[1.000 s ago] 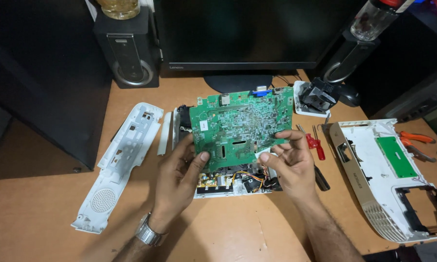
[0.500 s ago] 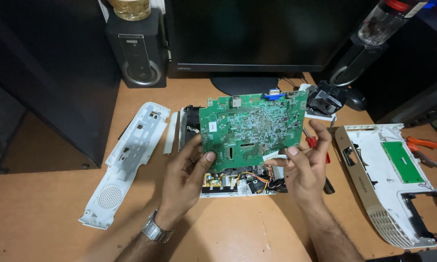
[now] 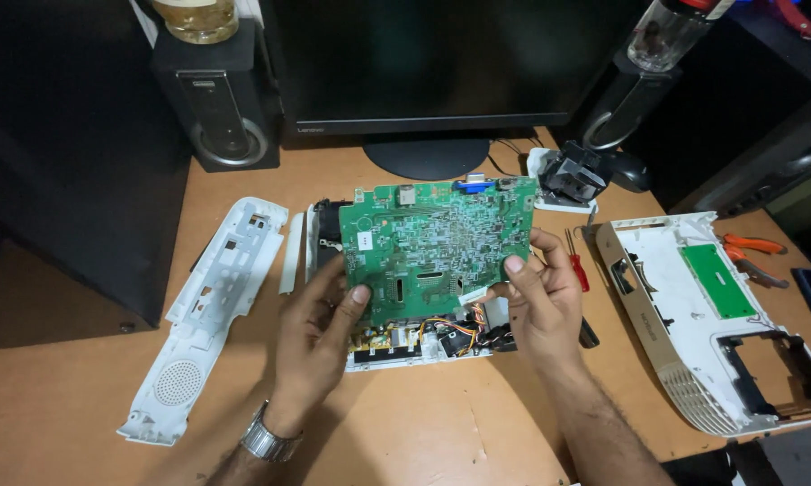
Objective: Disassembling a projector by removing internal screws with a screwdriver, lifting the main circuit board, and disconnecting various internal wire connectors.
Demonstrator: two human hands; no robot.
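I hold a green circuit board (image 3: 437,243) tilted up over an opened white device base (image 3: 423,346) on the wooden desk (image 3: 441,432). My left hand (image 3: 320,337) grips the board's lower left edge, thumb on its face. My right hand (image 3: 540,297) grips the lower right edge, thumb on the board near a small white label. Under the board I see coloured wires and dark parts inside the base. A metal watch sits on my left wrist.
A long white cover panel (image 3: 207,315) lies at the left. A white housing shell (image 3: 716,315) with a small green board lies at the right. A red screwdriver (image 3: 576,261) and orange pliers (image 3: 752,252) sit near it. Monitor stand (image 3: 428,153), speakers (image 3: 216,99) behind.
The board has been lifted and tilted more upright, toward me. Both hands kept their grip on its lower edge and rose slightly with it.
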